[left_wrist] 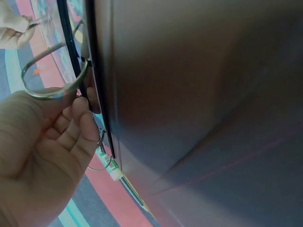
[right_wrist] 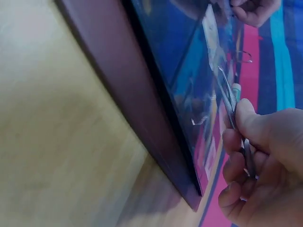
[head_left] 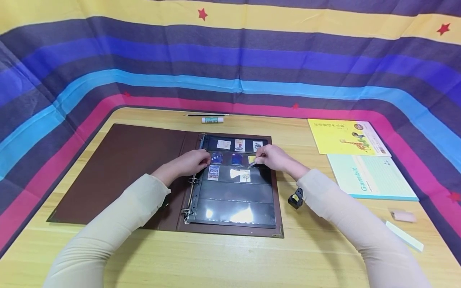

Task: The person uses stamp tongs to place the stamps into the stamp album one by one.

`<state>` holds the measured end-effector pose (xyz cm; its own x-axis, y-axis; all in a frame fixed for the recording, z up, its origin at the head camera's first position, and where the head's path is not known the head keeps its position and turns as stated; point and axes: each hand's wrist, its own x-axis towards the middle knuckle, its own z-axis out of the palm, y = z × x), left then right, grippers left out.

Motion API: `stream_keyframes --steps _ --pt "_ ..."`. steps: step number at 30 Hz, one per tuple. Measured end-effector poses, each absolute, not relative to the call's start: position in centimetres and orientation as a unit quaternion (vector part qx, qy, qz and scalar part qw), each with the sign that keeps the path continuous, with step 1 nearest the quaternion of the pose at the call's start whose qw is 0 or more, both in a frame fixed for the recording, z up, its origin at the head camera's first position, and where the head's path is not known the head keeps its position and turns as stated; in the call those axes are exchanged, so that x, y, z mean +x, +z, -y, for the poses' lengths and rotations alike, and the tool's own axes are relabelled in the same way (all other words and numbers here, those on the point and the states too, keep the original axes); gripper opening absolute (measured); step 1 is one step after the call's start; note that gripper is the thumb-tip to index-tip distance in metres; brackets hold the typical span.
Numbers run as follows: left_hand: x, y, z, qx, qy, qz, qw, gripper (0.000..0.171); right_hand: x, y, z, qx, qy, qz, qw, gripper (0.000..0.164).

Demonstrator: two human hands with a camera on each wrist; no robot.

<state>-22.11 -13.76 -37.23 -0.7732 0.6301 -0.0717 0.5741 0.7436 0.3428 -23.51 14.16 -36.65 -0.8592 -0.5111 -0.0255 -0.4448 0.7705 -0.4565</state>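
My right hand point(head_left: 271, 157) pinches metal tweezers point(right_wrist: 228, 97) between thumb and fingers, over the right part of a black stamp album page point(head_left: 234, 191). The tweezer tips come close to a yellow stamp point(head_left: 251, 159) and a pale stamp point(head_left: 245, 176) in the row below. My left hand point(head_left: 196, 161) has bent fingers right at the page's ring-side edge, beside a metal ring point(left_wrist: 54, 96); whether they grip the page I cannot tell. More stamps sit in the upper rows, among them a blue stamp point(head_left: 237, 159) and a blue-and-white stamp point(head_left: 213, 173).
The open brown binder cover point(head_left: 140, 164) spreads left. Behind the album lie a glue stick point(head_left: 212, 119) and a pencil point(head_left: 196, 115). At right are a yellow booklet point(head_left: 345, 138), a Gambit notebook point(head_left: 371, 176), a pinkish block point(head_left: 403, 216) and a white strip point(head_left: 404, 236).
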Motion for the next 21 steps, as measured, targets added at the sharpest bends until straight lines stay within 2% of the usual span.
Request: stream_keyframes --steps 10,21 --pt "-21.9 -37.3 13.8 0.338 0.16 -0.923 0.089 0.005 -23.4 -36.1 -18.0 -0.128 -0.346 -0.928 0.05 0.012" --pt "-21.7 -36.9 14.3 0.322 0.182 -0.925 0.086 0.012 -22.6 -37.3 -22.2 -0.062 -0.286 -0.956 0.005 0.018"
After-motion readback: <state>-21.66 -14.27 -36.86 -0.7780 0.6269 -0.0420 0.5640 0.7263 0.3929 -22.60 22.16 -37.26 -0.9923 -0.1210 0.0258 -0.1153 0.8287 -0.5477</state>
